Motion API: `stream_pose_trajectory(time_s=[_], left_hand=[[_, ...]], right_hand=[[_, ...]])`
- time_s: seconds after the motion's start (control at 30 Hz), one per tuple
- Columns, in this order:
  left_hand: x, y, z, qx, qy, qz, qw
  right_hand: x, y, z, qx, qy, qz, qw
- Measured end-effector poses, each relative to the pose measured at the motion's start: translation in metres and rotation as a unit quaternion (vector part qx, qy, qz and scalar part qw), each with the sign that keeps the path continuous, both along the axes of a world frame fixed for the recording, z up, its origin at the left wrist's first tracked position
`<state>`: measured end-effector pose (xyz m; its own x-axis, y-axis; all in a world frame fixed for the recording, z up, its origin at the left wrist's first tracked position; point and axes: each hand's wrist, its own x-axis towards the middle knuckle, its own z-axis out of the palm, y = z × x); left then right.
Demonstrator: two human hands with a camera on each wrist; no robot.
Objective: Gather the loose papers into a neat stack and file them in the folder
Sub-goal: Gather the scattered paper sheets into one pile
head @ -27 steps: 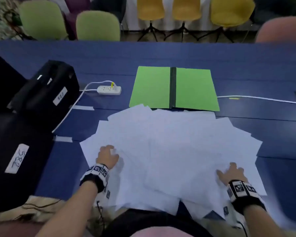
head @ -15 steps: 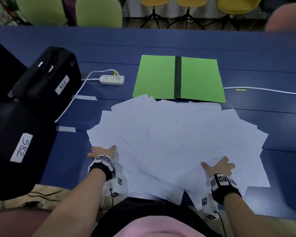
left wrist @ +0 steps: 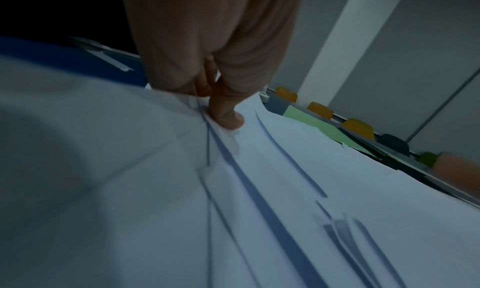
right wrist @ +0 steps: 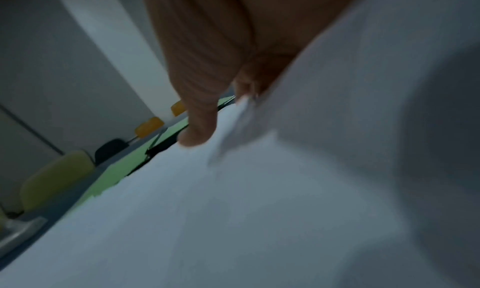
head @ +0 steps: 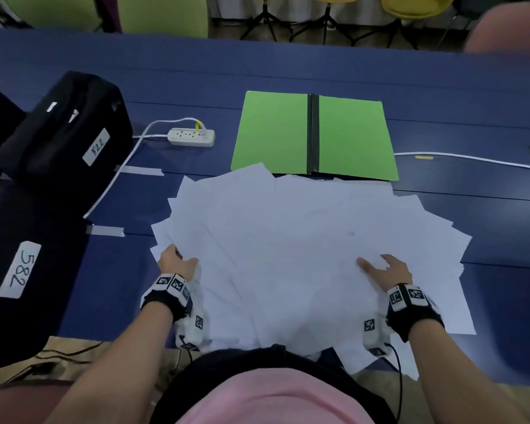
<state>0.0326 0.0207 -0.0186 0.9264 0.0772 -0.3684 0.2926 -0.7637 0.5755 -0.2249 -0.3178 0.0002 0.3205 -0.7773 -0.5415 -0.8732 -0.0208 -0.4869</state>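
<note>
Pinching the fanned white papers (head: 303, 240) at both side edges, the left hand (head: 178, 264) and right hand (head: 383, 270) are placed to push them together. The open green folder (head: 314, 136) is kept just behind on the blue worktop (head: 288, 71), ready.

Blue table (head: 288, 68) bears papers (head: 303, 240), green folder (head: 276, 133), power strip (head: 192, 137), black cases (head: 65, 133).

A white label (head: 96, 146) on the farther black case (head: 71, 130) is marked by hand "522". A second white label (head: 19, 269) (larger, on the nearer black case (head: 22, 270)) is marked "582". No other text can be read.
</note>
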Motion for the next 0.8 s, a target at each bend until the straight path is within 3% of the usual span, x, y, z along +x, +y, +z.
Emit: stream_pose_trajectory(time_s=[0.1,0.27,0.37,0.5,0.6,0.73,0.8], left_hand=[[0.007,0.007,-0.005,0.002,-0.004,-0.009,1.000],[0.011,0.014,-0.012,-0.014,0.017,-0.069,0.997],[0.011,0.015,-0.014,-0.018,0.034,-0.076,0.996],[0.002,0.006,-0.009,-0.016,-0.029,-0.027,0.999],[-0.008,-0.008,-0.005,-0.027,-0.052,-0.051,0.997],[-0.013,-0.020,0.001,-0.134,0.007,-0.016,0.991],[-0.012,-0.020,0.001,-0.138,0.039,0.012,0.990]], right_hand=[[-0.001,-0.002,-0.007,0.055,0.067,0.113,0.990],[0.013,-0.001,-0.001,-0.053,-0.048,0.127,0.989],[0.031,0.007,0.007,-0.075,-0.066,0.164,0.981],[0.035,0.009,0.008,0.046,-0.090,0.105,0.989],[0.032,0.017,0.002,0.148,-0.137,0.044,0.978],[0.041,0.038,-0.010,0.157,-0.154,-0.047,0.974],[0.047,0.046,-0.012,0.125,-0.154,-0.054,0.979]])
